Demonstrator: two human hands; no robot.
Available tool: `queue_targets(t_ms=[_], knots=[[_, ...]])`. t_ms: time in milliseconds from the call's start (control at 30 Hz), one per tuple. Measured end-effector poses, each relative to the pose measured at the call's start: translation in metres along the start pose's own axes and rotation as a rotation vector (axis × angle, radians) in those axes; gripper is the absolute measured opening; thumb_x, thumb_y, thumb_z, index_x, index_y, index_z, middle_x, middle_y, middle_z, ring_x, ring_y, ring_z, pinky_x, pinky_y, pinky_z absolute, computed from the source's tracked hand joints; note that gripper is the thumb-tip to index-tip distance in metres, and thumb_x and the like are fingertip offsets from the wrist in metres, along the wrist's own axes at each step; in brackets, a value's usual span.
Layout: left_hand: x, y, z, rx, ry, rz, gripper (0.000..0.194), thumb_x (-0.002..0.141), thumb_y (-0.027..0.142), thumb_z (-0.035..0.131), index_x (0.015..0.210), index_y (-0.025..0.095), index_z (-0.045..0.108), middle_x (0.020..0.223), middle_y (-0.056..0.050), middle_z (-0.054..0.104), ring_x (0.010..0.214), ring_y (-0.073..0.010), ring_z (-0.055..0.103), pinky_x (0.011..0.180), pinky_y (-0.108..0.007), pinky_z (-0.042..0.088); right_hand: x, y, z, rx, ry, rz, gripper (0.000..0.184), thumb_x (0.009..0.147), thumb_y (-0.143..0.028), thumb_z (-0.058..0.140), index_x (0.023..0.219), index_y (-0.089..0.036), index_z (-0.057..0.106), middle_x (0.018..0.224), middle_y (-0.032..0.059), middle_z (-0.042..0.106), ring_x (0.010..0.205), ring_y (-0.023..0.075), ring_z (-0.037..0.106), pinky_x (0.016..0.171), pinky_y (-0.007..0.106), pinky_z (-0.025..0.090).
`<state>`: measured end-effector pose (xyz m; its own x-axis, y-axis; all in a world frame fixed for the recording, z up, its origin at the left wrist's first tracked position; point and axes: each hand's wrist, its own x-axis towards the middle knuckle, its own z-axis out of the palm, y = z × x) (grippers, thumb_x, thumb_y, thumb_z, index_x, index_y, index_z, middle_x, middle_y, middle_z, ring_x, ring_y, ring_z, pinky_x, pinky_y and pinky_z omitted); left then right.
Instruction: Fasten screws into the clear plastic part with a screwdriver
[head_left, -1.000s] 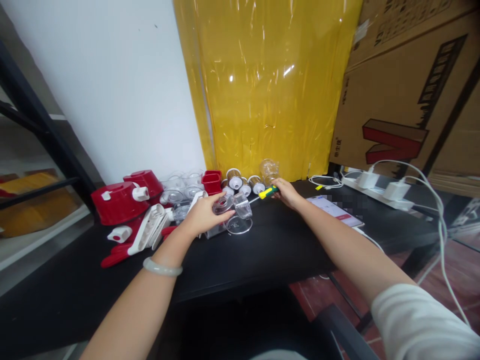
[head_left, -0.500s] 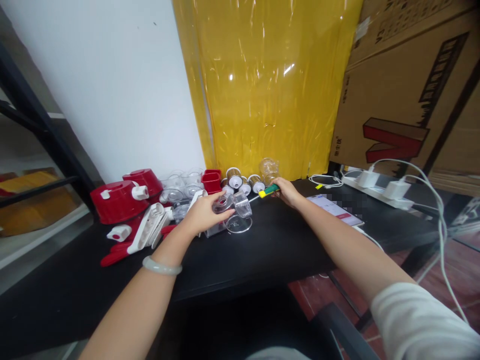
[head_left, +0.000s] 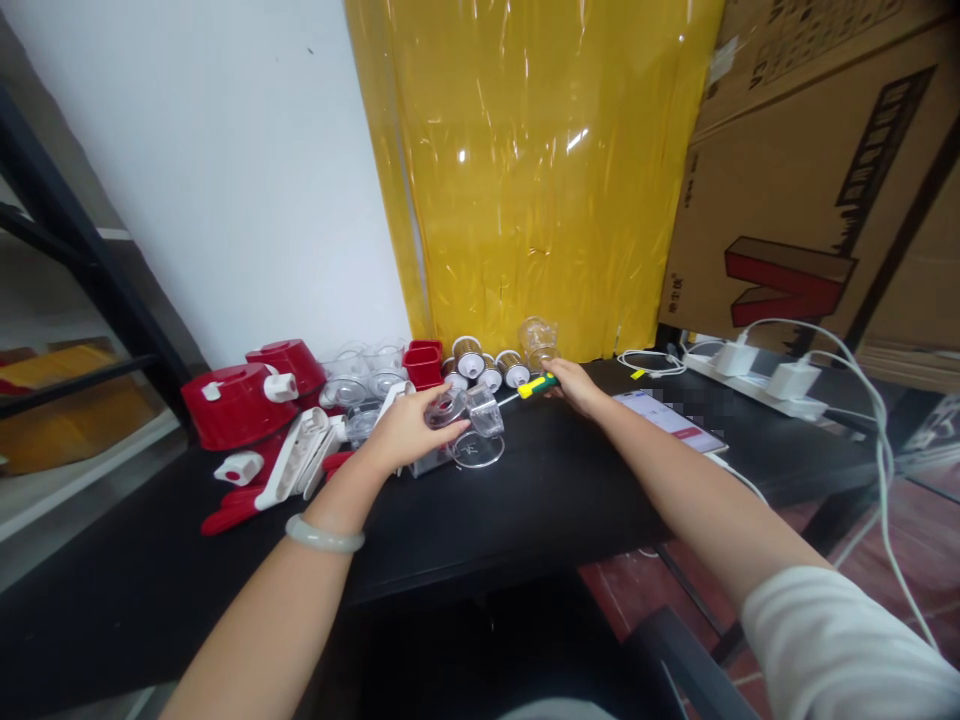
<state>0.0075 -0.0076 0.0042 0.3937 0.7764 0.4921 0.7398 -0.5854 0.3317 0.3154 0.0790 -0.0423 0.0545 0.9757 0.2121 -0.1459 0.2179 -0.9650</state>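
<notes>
The clear plastic part (head_left: 486,412) is located at the middle of the black tabletop (head_left: 480,530), above a clear round piece (head_left: 478,450). The left hand (head_left: 409,430) is closed on it, thumb at the near side. The right hand (head_left: 571,385) grips the yellow-and-green handle of a screwdriver (head_left: 536,385), shaft directed left at the part; tip contact cannot be confirmed. The step in hand appears to be tool work on this part; it calls for a firm left-hand hold and an aligned shaft. Cylindrical parts with white ends (head_left: 468,358) lie on the far side, beside a red square cup (head_left: 424,362). To the left are clear cups (head_left: 349,388) and red housings (head_left: 232,405). To the right is a phone (head_left: 671,420); its screen text is illegible. The cardboard box (head_left: 795,190), far right, bears a large red "V" and, higher, "V3"; its smaller characters are unreadable.
</notes>
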Motion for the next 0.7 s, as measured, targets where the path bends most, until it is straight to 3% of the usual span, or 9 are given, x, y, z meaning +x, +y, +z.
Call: queue_targets(t_ms=[167,333,400,467,600,700], knots=[[0.0004,0.0005,-0.0002,0.004,-0.002,-0.008,0.075,0.076,0.06,0.069,0.137,0.018,0.058,0.118,-0.011,0.072,0.106,-0.0305,0.068,0.096,-0.042,0.052,-0.0057,-0.0058,0.0028,0.156,-0.053,-0.007,0.014,0.072,-0.026,0.068,0.071,-0.021,0.055,0.068,-0.003,0.058,0.057,0.0102,0.053,0.055,0.024,0.051],[0.0002,-0.0008,0.0006,-0.006,0.003,0.003,0.075,0.076,0.06,0.069,0.137,0.018,0.059,0.118,-0.011,0.072,0.106,-0.03,0.069,0.096,-0.042,0.052,0.0011,-0.0022,-0.0001,0.009,0.007,0.029,0.034,0.081,-0.049,0.067,0.068,-0.021,0.053,0.047,-0.0052,0.044,0.041,0.0097,0.043,0.047,0.026,0.047],[0.0001,-0.0016,0.0012,-0.006,0.006,0.006,0.075,0.076,0.06,0.069,0.137,0.018,0.059,0.117,-0.011,0.073,0.105,-0.0298,0.069,0.095,-0.041,0.052,0.0026,-0.0001,-0.0011,-0.063,0.024,0.016,0.036,0.08,-0.05,0.069,0.066,-0.021,0.053,0.041,-0.0071,0.038,0.037,0.0088,0.037,0.046,0.026,0.046],[0.0,-0.0022,0.0015,-0.004,0.007,0.005,0.075,0.076,0.06,0.069,0.137,0.018,0.059,0.116,-0.011,0.073,0.104,-0.0298,0.069,0.095,-0.041,0.052,0.0016,0.0002,-0.0011,-0.082,0.02,0.001,0.032,0.08,-0.044,0.07,0.065,-0.021,0.054,0.041,-0.0078,0.037,0.036,0.008,0.034,0.047,0.026,0.047],[-0.0002,-0.0019,0.0012,-0.012,0.002,0.005,0.075,0.076,0.06,0.069,0.138,0.018,0.058,0.116,-0.012,0.073,0.105,-0.0302,0.069,0.096,-0.042,0.052,-0.0042,-0.0034,0.0005,0.057,-0.03,0.004,0.011,0.075,-0.027,0.065,0.072,-0.02,0.057,0.055,-0.0054,0.051,0.042,0.0077,0.042,0.05,0.025,0.05],[-0.0003,-0.0015,0.0006,-0.021,0.0,0.004,0.075,0.076,0.059,0.07,0.137,0.018,0.058,0.118,-0.012,0.072,0.106,-0.0305,0.069,0.096,-0.042,0.052,-0.0047,-0.0048,0.0005,0.124,-0.065,0.023,0.01,0.075,-0.028,0.064,0.076,-0.021,0.057,0.062,-0.0042,0.056,0.046,0.0094,0.048,0.05,0.026,0.051]])
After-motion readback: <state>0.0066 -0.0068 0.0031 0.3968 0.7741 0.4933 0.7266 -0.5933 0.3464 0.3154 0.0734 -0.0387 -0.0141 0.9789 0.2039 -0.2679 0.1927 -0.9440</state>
